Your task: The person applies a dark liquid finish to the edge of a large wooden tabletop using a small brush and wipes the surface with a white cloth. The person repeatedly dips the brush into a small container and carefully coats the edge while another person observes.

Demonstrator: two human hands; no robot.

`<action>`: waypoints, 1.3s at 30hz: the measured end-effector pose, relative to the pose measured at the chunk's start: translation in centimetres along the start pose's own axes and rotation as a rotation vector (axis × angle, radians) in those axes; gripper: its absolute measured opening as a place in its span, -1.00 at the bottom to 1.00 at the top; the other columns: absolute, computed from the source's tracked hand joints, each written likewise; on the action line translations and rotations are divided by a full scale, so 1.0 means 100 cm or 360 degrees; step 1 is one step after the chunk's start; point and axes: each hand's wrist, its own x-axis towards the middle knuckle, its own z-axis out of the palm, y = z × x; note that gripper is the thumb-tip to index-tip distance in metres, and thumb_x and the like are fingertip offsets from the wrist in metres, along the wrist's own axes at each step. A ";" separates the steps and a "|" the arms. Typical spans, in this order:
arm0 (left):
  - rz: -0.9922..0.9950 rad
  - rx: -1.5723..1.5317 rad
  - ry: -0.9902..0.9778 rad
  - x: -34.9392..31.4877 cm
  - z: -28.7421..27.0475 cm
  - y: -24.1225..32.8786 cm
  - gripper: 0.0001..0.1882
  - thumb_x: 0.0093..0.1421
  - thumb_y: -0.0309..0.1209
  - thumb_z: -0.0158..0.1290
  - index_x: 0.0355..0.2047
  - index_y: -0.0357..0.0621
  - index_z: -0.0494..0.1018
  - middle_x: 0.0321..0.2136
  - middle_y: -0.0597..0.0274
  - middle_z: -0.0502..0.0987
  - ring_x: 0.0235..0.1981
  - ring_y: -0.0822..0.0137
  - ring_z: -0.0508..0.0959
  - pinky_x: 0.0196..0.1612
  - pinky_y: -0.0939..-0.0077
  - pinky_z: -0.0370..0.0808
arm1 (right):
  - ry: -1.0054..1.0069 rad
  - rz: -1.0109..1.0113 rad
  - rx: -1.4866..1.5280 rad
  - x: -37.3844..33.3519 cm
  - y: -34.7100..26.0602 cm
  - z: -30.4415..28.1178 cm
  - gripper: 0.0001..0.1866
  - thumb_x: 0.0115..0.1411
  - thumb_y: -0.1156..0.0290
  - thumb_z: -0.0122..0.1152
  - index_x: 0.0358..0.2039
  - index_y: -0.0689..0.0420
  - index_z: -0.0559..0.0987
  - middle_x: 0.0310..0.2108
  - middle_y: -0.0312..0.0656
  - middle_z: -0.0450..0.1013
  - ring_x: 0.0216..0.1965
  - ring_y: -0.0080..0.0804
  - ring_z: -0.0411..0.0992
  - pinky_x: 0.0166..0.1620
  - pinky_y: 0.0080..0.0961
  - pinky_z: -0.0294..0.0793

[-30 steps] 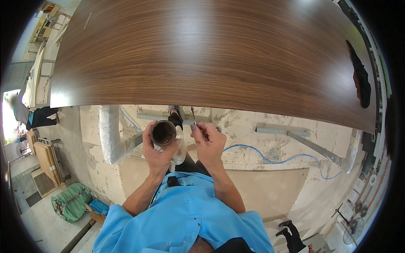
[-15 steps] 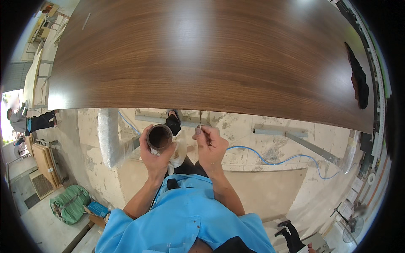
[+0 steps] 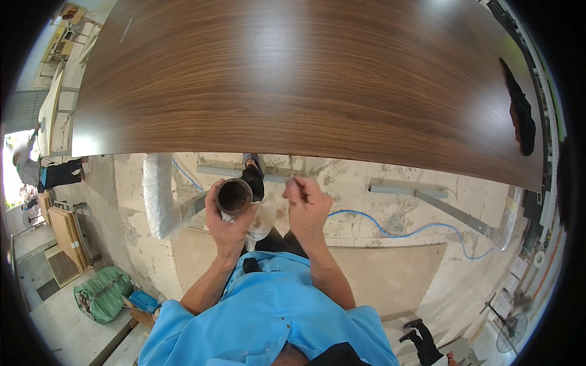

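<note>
My left hand (image 3: 227,233) is wrapped round a small round cup (image 3: 234,196), its mouth turned up and its inside dark brown. A whitish cloth (image 3: 263,221) hangs beside and below the cup, against the same hand. To the right, my right hand (image 3: 310,207) is closed in a pinch, apart from the cup. Whatever its fingertips hold, if anything, is too small to make out. Both hands are just short of the near edge of a large brown wood-grain panel (image 3: 293,91).
A dark ragged strip (image 3: 520,110) lies on the panel's right end. Beneath are metal legs (image 3: 455,213), a blue hose (image 3: 390,235) and a plastic-wrapped post (image 3: 160,195). Another person (image 3: 36,168) stands far left; another person's legs (image 3: 421,341) show at lower right. A green bundle (image 3: 102,294) sits lower left.
My left hand and the cup have shifted slightly right. My right hand has turned a little, still pinched. The person at far left has raised an arm toward a pale board.
</note>
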 end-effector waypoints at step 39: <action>0.0100 0.0071 -0.0122 -0.010 0.021 -0.002 -0.19 -0.07 -0.56 0.34 0.20 -0.23 0.22 0.04 0.13 0.38 0.06 0.30 0.43 0.14 0.41 0.38 | 0.0559 -0.0101 -0.0185 0.021 0.013 -0.110 -0.86 0.27 0.45 0.15 -0.31 0.27 0.58 -0.60 -0.26 0.50 -0.56 -0.65 0.43 -0.47 -0.71 0.35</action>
